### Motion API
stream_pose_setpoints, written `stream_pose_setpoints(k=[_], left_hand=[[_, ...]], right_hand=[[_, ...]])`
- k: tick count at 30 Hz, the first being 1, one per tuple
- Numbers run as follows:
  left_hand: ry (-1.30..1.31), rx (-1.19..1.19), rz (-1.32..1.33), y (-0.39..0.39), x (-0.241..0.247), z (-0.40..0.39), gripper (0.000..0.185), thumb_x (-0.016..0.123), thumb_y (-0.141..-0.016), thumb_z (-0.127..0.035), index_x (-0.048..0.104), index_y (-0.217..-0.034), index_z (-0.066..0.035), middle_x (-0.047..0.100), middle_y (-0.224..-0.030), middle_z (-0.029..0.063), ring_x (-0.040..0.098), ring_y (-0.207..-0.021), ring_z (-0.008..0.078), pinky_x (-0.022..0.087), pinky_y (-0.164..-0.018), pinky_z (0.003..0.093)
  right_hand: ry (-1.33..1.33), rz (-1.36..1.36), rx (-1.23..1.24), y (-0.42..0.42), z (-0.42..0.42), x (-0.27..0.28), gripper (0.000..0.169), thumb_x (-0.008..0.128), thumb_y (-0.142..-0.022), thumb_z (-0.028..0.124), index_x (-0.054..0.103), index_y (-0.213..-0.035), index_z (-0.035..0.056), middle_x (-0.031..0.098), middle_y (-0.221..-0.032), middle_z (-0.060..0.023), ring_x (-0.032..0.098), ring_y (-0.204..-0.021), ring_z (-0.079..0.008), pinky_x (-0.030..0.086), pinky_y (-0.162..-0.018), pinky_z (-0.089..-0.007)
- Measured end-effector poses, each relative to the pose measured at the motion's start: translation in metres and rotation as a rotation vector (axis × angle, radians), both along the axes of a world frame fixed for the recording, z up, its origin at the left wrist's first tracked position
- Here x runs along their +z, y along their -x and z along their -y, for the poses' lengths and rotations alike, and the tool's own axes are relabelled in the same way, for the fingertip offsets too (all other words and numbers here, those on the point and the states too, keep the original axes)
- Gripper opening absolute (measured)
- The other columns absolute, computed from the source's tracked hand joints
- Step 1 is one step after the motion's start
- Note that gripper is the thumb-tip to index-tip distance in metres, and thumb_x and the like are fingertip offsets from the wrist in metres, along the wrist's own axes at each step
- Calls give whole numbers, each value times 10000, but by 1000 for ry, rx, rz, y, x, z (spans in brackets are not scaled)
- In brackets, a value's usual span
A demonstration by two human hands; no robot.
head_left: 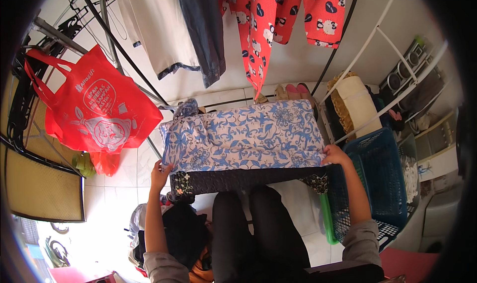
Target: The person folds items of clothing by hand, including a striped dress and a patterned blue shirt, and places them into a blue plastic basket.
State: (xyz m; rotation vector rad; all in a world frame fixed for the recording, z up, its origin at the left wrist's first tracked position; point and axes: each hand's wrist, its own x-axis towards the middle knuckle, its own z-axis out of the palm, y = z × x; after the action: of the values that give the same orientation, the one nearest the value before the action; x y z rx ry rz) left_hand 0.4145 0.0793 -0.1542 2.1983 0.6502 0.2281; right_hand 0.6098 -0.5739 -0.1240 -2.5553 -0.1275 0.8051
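Observation:
A blue-and-white floral cloth (pixel 246 134) lies folded into a wide rectangle before me. My left hand (pixel 161 175) pinches its near left corner between thumb and fingers. At the near right corner, my right hand (pixel 333 155) holds the cloth's edge the same way. Some fabric bunches up at the far left end (pixel 186 110). Beneath it, a dark quilted cover (pixel 242 180) with flower-patterned ends shows along the near side; the support under it is mostly hidden. My knees are close to this near side.
A red tote bag (pixel 108 108) hangs at left. Light trousers (pixel 160 26) and red patterned garments (pixel 257 26) hang ahead. To the right are a blue plastic basket (pixel 384 175) and a white metal frame (pixel 361 56). Dark clothes (pixel 182 231) are heaped at lower left.

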Motion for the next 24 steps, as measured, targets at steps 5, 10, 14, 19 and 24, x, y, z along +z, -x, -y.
stream_pose_setpoints(k=[5, 10, 14, 19, 24], left_hand=[[369, -45, 84, -6, 28, -11, 263, 584, -897, -268, 588, -981, -19, 619, -749, 16, 527, -696, 73, 403, -641, 223], [332, 49, 117, 24, 8, -38, 220, 608, -885, -261, 599, -886, -41, 547, -667, -48, 422, -578, 19, 298, -499, 201], [253, 18, -124, 31, -13, -33, 283, 633, -855, -320, 631, -833, -38, 534, -646, -43, 410, -567, 31, 290, -490, 222], [302, 59, -155, 12, 15, -31, 308, 616, -852, -306, 659, -928, -10, 629, -814, 31, 526, -744, 106, 413, -681, 271], [502, 340, 226, -54, 109, -28, 489, 533, -895, -371, 487, -1271, -63, 528, -1244, 63, 413, -1198, 176, 279, -997, 421]], right_hand=[[-281, -6, -158, -28, 11, 3, 508, 797, -626, 149, 529, -1035, 14, 615, -833, -124, 594, -710, -174, 470, -605, -310], [-443, 80, -450, -21, -30, 15, 500, 760, -678, 136, 465, -1063, 16, 622, -853, -123, 587, -705, -166, 456, -595, -296], [-332, 87, -459, -11, -18, -10, 533, 767, -664, 175, 471, -1075, 10, 631, -858, -146, 611, -781, -205, 473, -644, -343], [-222, 293, -396, -30, -9, -24, 473, 763, -639, 164, 522, -1020, 21, 640, -868, -144, 628, -798, -251, 484, -667, -362], [-408, 763, -374, -93, -22, 46, 429, 753, -641, 128, 536, -996, 23, 642, -892, -142, 635, -816, -267, 485, -688, -362]])
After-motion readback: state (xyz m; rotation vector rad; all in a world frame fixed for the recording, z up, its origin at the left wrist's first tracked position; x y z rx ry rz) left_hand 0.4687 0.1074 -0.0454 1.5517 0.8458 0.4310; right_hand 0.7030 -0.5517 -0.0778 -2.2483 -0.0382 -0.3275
